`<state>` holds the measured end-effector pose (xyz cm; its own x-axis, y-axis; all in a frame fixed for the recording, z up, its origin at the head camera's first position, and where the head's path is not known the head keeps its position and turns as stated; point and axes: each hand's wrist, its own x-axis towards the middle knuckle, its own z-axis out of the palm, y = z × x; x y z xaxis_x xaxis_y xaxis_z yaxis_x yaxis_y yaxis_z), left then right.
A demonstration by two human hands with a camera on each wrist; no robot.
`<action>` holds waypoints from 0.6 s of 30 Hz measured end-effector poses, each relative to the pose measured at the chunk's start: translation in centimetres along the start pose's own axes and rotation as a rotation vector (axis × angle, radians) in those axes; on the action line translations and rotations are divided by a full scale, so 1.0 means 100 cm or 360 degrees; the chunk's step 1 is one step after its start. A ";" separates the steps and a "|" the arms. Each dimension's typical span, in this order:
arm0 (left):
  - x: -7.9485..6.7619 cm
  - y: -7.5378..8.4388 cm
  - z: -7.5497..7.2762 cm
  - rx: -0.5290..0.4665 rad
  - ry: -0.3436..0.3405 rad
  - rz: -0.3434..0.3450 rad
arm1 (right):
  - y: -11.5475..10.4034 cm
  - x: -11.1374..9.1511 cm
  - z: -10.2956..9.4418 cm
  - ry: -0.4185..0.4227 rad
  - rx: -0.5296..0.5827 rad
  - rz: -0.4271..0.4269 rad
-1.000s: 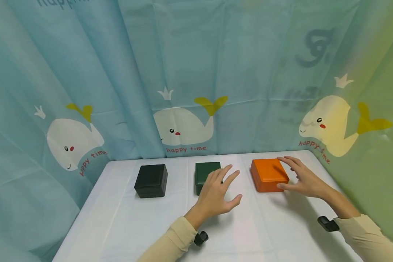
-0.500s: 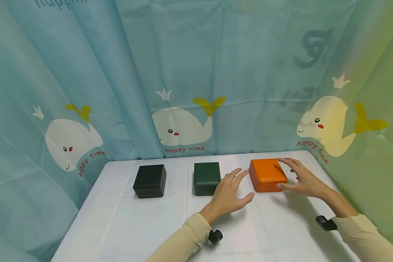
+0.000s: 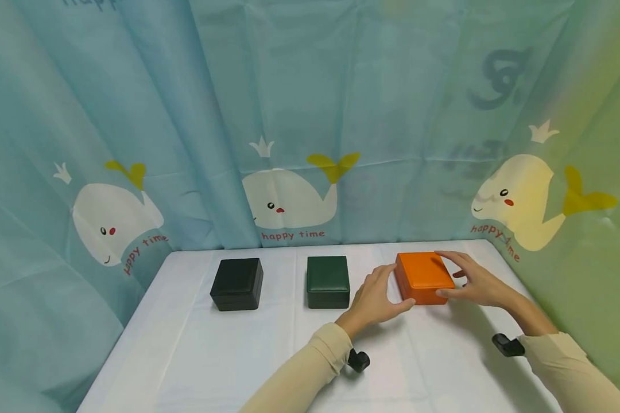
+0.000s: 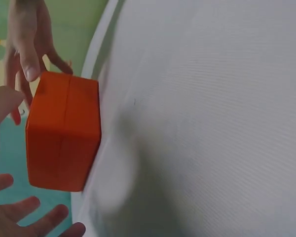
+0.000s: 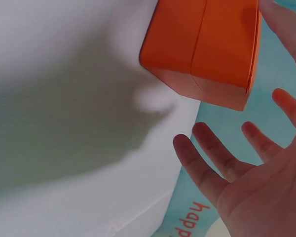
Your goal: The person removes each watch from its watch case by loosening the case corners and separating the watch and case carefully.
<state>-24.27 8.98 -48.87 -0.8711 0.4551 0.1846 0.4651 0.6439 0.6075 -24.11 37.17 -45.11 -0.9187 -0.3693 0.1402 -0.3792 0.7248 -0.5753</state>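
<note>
The orange box [image 3: 423,272] sits toward the far right of the desk [image 3: 237,355], lid closed. The left hand [image 3: 373,300] is at its left side and the right hand [image 3: 480,287] at its right, both released, fingers spread; whether any fingertip touches it is hard to tell. The green box [image 3: 328,281] stands farther left, then the black box [image 3: 237,283].

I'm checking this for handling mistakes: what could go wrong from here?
The orange box has a seam along its sides, so gripping only above it might open it. The left hand and right hand flank the box; uneven pressure could skew it. The left hand is also near the green box and might bump it.
</note>
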 end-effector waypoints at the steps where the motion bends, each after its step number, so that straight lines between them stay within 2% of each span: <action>1: 0.003 0.001 0.002 0.0001 -0.0009 -0.0015 | 0.001 0.001 0.000 -0.0009 0.0013 -0.0007; 8: 0.016 -0.001 0.015 0.0016 -0.0043 -0.0109 | 0.004 0.006 -0.003 -0.0075 0.0064 0.0025; 13: 0.026 -0.010 0.023 0.0044 -0.0035 -0.0189 | 0.003 0.011 -0.006 -0.0194 0.0156 0.0077; 18: 0.034 -0.018 0.029 0.0104 -0.0016 -0.0202 | 0.003 0.015 -0.008 -0.0295 0.0205 0.0147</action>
<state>-27.64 11.20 -51.60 -0.9220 0.3735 0.1018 0.3611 0.7350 0.5740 -25.74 37.33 -44.41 -0.9083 -0.4137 -0.0614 -0.2661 0.6849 -0.6783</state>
